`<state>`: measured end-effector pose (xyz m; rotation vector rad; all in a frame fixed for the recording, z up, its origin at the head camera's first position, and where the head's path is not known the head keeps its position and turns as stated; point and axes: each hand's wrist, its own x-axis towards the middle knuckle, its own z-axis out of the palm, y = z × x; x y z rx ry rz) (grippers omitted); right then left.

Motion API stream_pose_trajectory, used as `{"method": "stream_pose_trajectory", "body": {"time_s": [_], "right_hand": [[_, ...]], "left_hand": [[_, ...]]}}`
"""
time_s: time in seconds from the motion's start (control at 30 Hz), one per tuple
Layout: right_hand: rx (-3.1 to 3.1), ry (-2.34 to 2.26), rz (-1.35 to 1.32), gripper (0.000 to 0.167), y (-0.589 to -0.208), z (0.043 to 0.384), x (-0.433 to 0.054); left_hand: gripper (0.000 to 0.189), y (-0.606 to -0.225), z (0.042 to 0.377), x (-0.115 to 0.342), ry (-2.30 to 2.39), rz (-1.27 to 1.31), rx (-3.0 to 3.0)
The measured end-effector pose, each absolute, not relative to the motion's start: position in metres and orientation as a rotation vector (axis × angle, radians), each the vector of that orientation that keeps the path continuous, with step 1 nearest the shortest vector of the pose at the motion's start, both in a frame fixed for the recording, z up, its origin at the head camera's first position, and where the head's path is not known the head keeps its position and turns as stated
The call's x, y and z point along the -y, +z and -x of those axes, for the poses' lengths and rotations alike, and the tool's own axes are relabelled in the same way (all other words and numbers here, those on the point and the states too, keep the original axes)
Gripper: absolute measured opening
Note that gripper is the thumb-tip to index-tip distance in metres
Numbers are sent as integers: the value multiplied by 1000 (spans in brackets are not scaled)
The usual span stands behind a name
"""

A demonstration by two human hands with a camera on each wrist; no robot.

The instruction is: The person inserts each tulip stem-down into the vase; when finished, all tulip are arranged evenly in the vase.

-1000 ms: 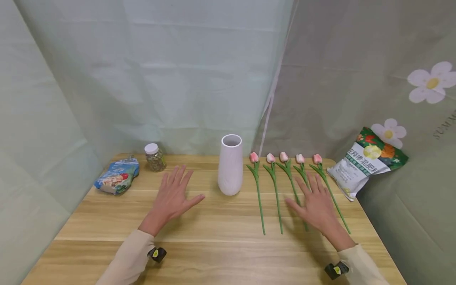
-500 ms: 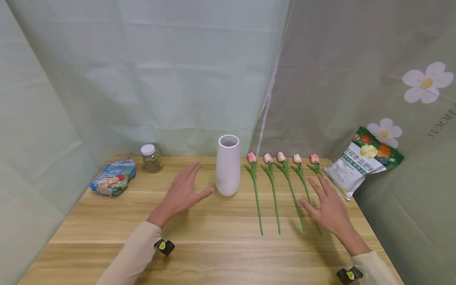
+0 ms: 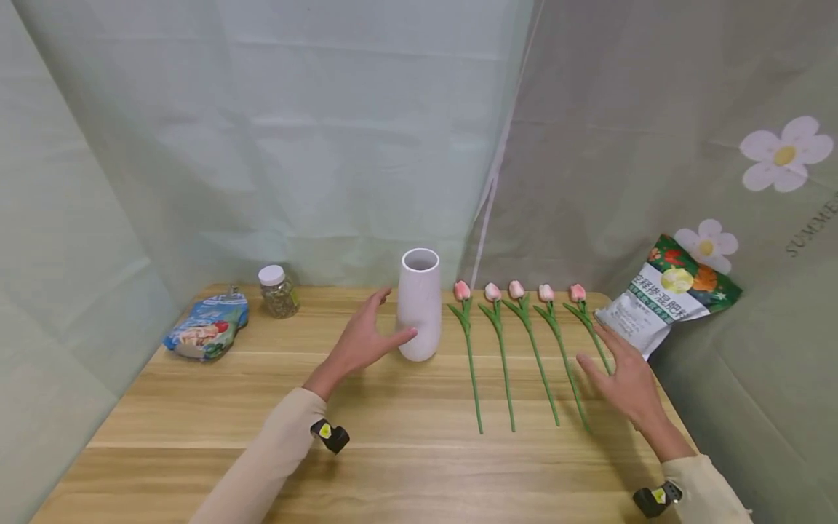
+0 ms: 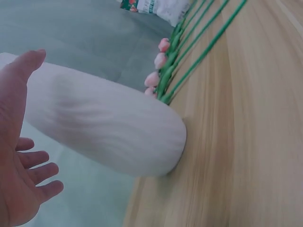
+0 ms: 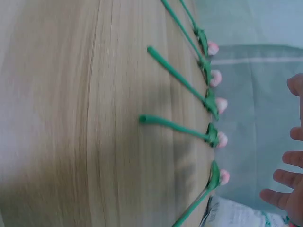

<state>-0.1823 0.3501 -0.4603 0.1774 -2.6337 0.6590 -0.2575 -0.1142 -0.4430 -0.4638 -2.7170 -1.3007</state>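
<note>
A tall white vase (image 3: pixel 425 302) stands upright on the wooden table in the head view. My left hand (image 3: pixel 363 340) is at its left side, thumb and fingers spread apart. The thumb overlaps the vase in the head view; whether it touches I cannot tell. In the left wrist view the fingers (image 4: pixel 43 172) are extended beside the vase (image 4: pixel 109 125). Several pink tulips (image 3: pixel 515 290) with green stems lie in a row right of the vase. Over the rightmost tulip (image 3: pixel 577 292) hovers my right hand (image 3: pixel 630 386), fingers loosely extended and holding nothing; it hides part of that stem.
At the back left lie a blue packet (image 3: pixel 208 327) and a white-lidded clear jar (image 3: pixel 279 292) with dried greenish contents. A white and green bag (image 3: pixel 668 291) with printed writing leans on the cloth wall at the right. Cloth hangs behind the table (image 3: pixel 393 466).
My left hand has moved right, up to the vase, and turned more sideways. The right hand has shifted right, from over the middle-right tulips to the rightmost one. Vase and flowers stay put.
</note>
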Motion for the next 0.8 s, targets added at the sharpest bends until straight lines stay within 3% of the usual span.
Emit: {"method": "stream_pose_trajectory", "body": {"time_s": [0.8], "right_hand": [[2775,915,225,67,-494,208,-399]], "left_hand": [[88,-444,274,95,-1626,568,2533]]}}
